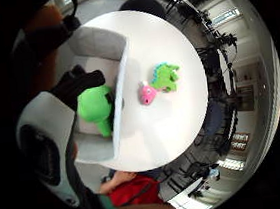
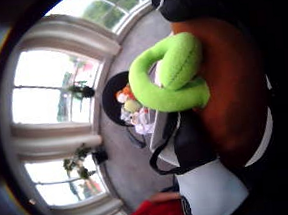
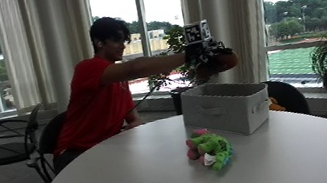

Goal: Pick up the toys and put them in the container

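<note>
The green plush toy [image 1: 96, 108] is held above the open top of the grey fabric container [image 3: 225, 107], with the container's inside visible directly beneath it in the little finger side palm view. It is judged to be light, soft and easily squashed, with a fuzzy fabric skin that is unlikely to slip; no care for breakage seems needed. A stitched seam and a curled limb or tail are shown in the thumb side palm view, so the body is judged the best place to be taken, since a thin limb would let the toy dangle and swing.

The gloved right hand [image 3: 206, 58] is seen raised over the container at the end of an outstretched arm. Its dark fingers [image 1: 77, 83] are curled against the toy, and the toy is pressed close to the palm, so the hand is judged to be closed around it. How far each finger wraps cannot be told.

Two more toys are left on the round white table [image 3: 131, 178], just beside the container: a green dinosaur plush [image 1: 165, 76] with a blue crest and a small pink plush [image 1: 147, 93], touching each other. They are judged to be equally soft and light, and small enough to be taken whole around the middle.

The bare hand is not clearly seen.
</note>
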The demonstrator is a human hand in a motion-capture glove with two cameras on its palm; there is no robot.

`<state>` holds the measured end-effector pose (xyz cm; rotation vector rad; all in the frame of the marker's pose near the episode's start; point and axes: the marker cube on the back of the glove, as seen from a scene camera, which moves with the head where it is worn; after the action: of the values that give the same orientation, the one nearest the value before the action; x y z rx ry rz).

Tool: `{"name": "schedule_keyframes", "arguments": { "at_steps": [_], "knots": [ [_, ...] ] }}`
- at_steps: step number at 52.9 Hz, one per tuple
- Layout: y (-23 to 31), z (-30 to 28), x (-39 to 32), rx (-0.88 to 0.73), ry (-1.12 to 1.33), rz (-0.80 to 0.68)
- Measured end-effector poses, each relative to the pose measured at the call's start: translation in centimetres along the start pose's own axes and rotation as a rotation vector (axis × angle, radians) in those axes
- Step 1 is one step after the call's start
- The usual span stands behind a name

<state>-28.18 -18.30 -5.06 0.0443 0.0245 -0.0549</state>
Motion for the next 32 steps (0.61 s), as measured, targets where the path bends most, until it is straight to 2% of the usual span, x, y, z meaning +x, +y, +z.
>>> {"name": "schedule_keyframes", "arguments": {
  "at_steps": [5,14,32],
  "knots": [
    [1.1,0.1,-0.5,-0.06,0.013,-0.064],
    [1.6,-0.4,0.5,-0.029,0.047,-0.085],
    [1.0,0.3,11.4,0.04,0.135,0.034]
  ]
}}
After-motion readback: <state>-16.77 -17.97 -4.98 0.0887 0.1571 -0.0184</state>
